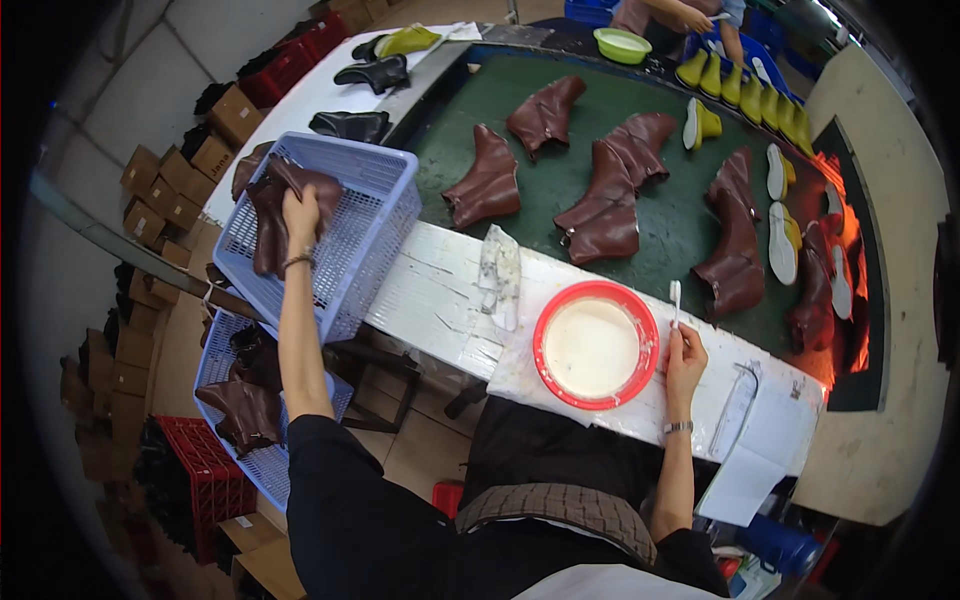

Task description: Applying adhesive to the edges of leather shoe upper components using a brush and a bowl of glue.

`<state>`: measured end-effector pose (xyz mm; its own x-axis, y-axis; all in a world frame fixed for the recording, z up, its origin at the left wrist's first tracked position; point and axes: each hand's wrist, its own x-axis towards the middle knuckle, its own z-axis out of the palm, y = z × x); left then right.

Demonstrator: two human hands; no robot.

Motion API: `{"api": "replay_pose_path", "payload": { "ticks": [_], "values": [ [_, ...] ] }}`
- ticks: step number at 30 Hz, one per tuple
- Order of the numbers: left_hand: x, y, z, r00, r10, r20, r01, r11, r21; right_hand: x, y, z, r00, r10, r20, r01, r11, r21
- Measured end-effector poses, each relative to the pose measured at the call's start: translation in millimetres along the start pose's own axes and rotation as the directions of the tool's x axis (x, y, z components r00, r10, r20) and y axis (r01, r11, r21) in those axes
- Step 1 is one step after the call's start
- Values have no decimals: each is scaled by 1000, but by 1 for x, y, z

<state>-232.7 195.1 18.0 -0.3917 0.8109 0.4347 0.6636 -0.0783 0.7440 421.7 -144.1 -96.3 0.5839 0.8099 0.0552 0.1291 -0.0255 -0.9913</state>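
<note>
Both grip: the left hand a brown boot, the right hand a white brush; a bump could tip the red bowl over the worktop's near edge.

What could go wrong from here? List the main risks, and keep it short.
1. The red bowl of cream-coloured liquid sits near the front edge of the white bench, close to the right hand; a knock might spill it.
2. The white brush in that hand could leave smears if wet, which I cannot tell.
3. The left hand grips among brown boots bunched in the blue basket; pulling one might drag another.
</note>
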Motion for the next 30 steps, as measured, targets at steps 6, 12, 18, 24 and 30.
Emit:
{"api": "replay_pose_path", "payload": {
  "ticks": [6,12,18,24,30],
  "values": [
    [-89,166,-52,862,504,-57,-503,831,-237,0,-1,7,1000,22,19,-23,998,62],
    [-177,173,-3,520,790,323,-745,605,-280,4,-20,5,992,51,113,-60,995,80],
    [-157,101,4,364,510,779,-567,785,-249,-10,-91,3,873,-326,363,457,805,-377],
    [-185,81,41,699,161,696,-233,972,9,-27,-123,14,799,-330,503,601,453,-658],
    [-252,150,90,860,-90,502,-197,849,491,-50,-137,11,812,-231,536,584,330,-742]
  ]
}}
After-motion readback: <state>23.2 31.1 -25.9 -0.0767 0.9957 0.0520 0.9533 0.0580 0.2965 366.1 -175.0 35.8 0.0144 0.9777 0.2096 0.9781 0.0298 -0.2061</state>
